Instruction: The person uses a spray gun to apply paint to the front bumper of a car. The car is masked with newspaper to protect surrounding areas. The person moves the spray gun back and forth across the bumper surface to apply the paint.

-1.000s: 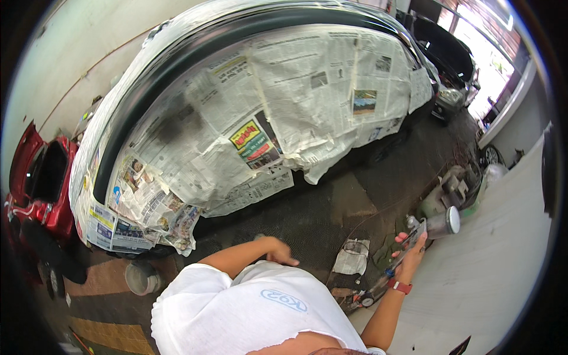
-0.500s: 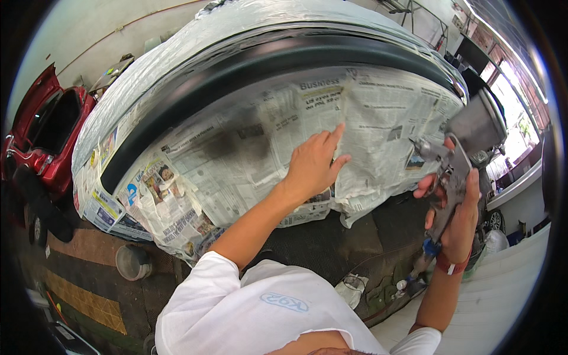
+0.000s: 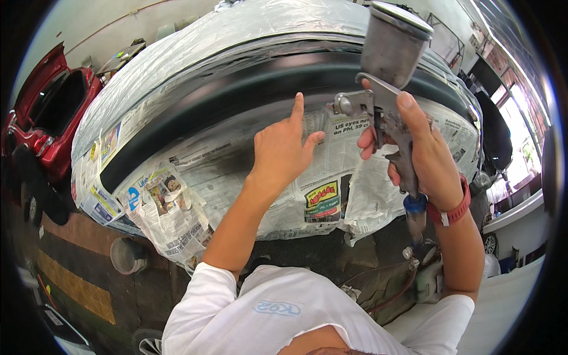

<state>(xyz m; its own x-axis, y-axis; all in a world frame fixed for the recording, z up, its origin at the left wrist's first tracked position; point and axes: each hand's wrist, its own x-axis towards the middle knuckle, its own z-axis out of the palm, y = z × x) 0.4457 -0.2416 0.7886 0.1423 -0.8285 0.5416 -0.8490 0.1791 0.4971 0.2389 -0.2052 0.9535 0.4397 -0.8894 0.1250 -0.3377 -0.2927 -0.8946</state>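
My right hand (image 3: 435, 154) grips the handle of a metal paint spray gun (image 3: 397, 127). A grey cup (image 3: 393, 53) with a lid sits on top of the gun, and its nozzle points left. My left hand (image 3: 281, 145) holds nothing; its index finger and thumb are stretched out, the other fingers curled. The index fingertip lies in line with the lower edge of a long, curved dark panel (image 3: 219, 102) on a car; contact cannot be told. Newspaper sheets (image 3: 236, 207) mask the area below the panel. Above it spreads pale plastic sheeting (image 3: 248, 23).
At the far left stands a red car (image 3: 56, 118) with its trunk lid raised. A bucket (image 3: 128, 255) lies on the floor at lower left, with a wheel (image 3: 148, 342) below it. An air hose (image 3: 395, 302) runs beneath the right forearm.
The spray gun has risen and moved left, nearer the panel, in my right hand. My left hand has shifted left and up. A gap in the masking now shows a coloured newspaper piece.
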